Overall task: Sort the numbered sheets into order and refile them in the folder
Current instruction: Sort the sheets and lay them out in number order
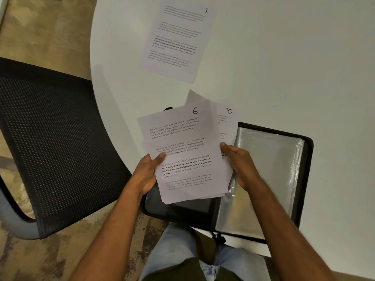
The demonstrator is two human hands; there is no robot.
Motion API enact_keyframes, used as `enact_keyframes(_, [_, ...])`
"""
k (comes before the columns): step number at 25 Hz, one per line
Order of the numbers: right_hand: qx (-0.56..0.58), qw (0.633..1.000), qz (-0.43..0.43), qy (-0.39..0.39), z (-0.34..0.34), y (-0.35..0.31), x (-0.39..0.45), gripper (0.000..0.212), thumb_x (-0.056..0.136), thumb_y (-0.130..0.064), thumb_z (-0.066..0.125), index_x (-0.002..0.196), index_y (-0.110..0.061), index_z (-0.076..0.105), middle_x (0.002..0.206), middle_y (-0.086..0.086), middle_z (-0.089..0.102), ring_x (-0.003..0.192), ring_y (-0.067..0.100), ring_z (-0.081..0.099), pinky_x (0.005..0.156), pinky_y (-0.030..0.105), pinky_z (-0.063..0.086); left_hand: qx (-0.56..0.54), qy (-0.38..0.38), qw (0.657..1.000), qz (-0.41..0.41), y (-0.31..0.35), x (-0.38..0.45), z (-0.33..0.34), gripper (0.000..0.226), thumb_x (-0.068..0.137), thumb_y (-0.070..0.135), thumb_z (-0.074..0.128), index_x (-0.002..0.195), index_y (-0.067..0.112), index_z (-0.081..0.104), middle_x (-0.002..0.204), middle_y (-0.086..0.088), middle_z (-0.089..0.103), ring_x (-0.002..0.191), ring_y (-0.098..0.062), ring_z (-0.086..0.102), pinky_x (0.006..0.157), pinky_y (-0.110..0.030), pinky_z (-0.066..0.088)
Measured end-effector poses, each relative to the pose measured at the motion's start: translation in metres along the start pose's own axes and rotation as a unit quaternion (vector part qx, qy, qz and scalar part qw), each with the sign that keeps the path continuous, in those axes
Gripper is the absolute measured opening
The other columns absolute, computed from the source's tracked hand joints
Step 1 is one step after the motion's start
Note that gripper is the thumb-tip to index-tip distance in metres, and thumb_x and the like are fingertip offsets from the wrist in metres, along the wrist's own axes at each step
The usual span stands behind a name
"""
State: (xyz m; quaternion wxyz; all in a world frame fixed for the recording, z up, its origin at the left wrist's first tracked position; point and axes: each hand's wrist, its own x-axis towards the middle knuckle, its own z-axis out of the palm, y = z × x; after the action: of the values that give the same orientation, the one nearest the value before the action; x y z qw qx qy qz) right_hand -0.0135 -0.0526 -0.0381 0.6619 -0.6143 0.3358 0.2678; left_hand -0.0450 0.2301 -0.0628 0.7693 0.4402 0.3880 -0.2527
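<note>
A fanned stack of numbered sheets (186, 159), sheet 6 uppermost and sheet 10 behind, is pinched by the left hand (148, 175) and right hand (241, 165) above the open folder (269, 159), while sheet 1 (176, 39) lies at twelve o'clock on the table (284, 57).

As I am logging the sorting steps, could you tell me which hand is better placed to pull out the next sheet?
Probably the right hand: its thumb lies at the fanned edge by sheet 10, while the left hand grips the stack under sheet 6.
</note>
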Motion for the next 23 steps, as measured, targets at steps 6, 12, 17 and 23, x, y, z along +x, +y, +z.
enact_keyframes(6, [0.023,0.999,-0.006,-0.026,-0.001,-0.002,0.002,0.031,0.096,-0.032,0.071,0.115,-0.009,0.077,0.11,0.011,0.079,0.099,0.031,0.076,0.089,0.044,0.061,0.004,-0.022,1.0,-0.015,0.002,-0.001,-0.005,0.033,0.101,0.006,0.055,0.133,0.007,0.062,0.132,-0.016,0.07,0.119,-0.03,0.069,0.094,-0.044,0.06])
enact_keyframes(12, [0.053,0.998,-0.014,-0.04,0.001,-0.003,0.005,0.03,0.096,-0.025,0.071,0.119,-0.006,0.074,0.112,0.012,0.078,0.098,0.03,0.076,0.085,0.04,0.063,-0.003,-0.032,0.999,-0.02,-0.003,-0.001,-0.009,0.035,0.101,0.007,0.056,0.136,0.005,0.061,0.135,-0.018,0.068,0.123,-0.032,0.067,0.095,-0.043,0.06])
enact_keyframes(17, [-0.011,0.996,-0.078,0.051,0.005,0.006,0.01,0.015,0.097,-0.022,0.071,0.104,-0.011,0.078,0.102,0.004,0.079,0.091,0.02,0.074,0.087,0.038,0.061,-0.02,-0.005,1.0,-0.003,-0.005,0.003,-0.009,0.032,0.106,0.019,0.051,0.135,0.01,0.062,0.134,-0.016,0.069,0.121,-0.028,0.068,0.098,-0.041,0.059])
enact_keyframes(23, [-0.086,0.961,-0.191,0.183,0.008,0.006,0.009,0.012,0.106,-0.02,0.056,0.101,-0.017,0.066,0.095,-0.011,0.068,0.081,-0.01,0.06,0.073,0.01,0.049,-0.037,0.004,0.999,0.005,-0.009,0.004,-0.012,0.033,0.108,0.023,0.048,0.137,0.012,0.06,0.133,-0.015,0.069,0.117,-0.026,0.069,0.094,-0.039,0.061])
